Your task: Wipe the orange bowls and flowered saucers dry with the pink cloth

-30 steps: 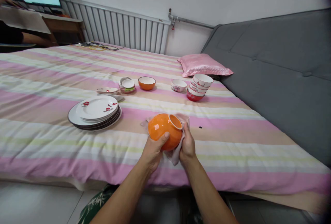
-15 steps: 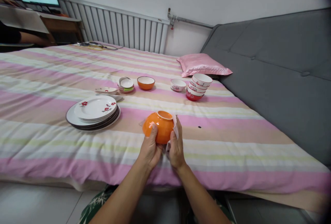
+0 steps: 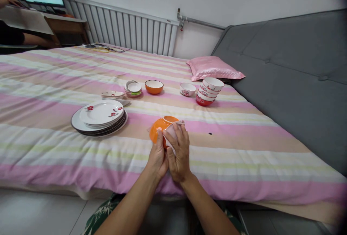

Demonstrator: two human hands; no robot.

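Logged from my remote post: wide bed (image 3: 257, 148) dressed in pink, white, beige and yellow stripes, near edge creased. Grey padded headboard (image 3: 287, 50) along its right edge; white metal radiator (image 3: 121, 27) behind the far edge. Glossy pink satin pillow (image 3: 215, 68) near the far right corner. Stack of round white ceramic plates (image 3: 103, 112), red flowers on top, toward the near edge, left of middle; leaning tower of white-and-red ceramic bowls (image 3: 208, 92) farther back, to the right. Subject: glossy round orange ceramic bowl (image 3: 156, 130), base up, held at the middle of the near edge; contact with the bed, cannot tell. Change: over the last second it has turned base-up, and the right hand (image 3: 179, 153) has come across its outer wall, pressing a thin pale-pink cloth (image 3: 170, 131) against it. Left hand (image 3: 158, 159) clamped on the bowl, thumb outside. I judge this as wiping, now on the near wall. Smallest: black speck (image 3: 210, 133), right of the hands.
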